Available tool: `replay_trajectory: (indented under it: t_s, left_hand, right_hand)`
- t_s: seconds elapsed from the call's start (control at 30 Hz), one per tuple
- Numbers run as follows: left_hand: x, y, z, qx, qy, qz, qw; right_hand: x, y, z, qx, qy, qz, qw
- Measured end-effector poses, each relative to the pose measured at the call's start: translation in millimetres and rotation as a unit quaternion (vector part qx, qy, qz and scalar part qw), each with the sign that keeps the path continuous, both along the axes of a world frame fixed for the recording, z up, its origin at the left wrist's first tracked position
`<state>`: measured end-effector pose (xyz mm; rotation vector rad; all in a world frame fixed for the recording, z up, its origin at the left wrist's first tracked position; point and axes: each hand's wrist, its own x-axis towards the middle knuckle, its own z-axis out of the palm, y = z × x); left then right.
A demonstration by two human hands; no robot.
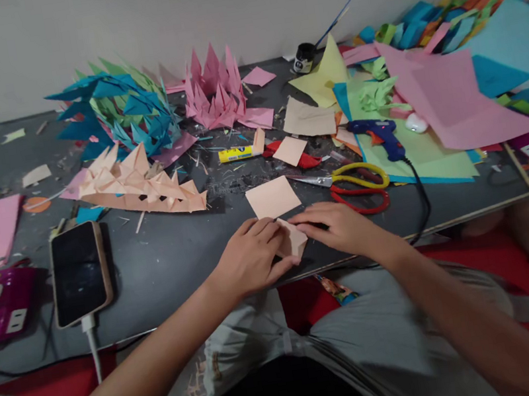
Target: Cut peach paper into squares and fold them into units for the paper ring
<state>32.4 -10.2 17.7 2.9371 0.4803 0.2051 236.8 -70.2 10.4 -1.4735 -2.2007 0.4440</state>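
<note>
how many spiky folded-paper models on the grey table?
3: blue-and-green spiky paper model back left, pink spiky model back centre, peach spiky model lying before them. More may hide under the loose coloured sheets at right.

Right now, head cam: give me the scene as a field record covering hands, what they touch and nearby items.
surface: dark table
left: left hand pinching folded paper, peach
right: right hand flat, fingertips on the same paper
just beyond: peach square, lying flat
right of hands: scissors, glue gun
left of hands: phone, cable plugged in, screen dark
farther back: peach strip, pink crown, blue-green crown, glue stick
</note>
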Motion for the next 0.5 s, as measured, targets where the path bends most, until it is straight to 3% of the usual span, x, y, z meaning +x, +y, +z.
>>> replay_trajectory:
  t_s: [0.27,0.5]
  left_hand:
    - [-26.2,-7.4,-0.7,-0.024,0.001,0.003,1.0]
    - [-28.3,-8.9,-1.8,0.027,-0.034,0.008,0.999]
  right_hand:
    - [-17.9,20.2,-6.1,-0.004,-0.088,-0.031,0.996]
    - [0.2,19.6,5.9,-0.128,0.02,0.024,0.991]
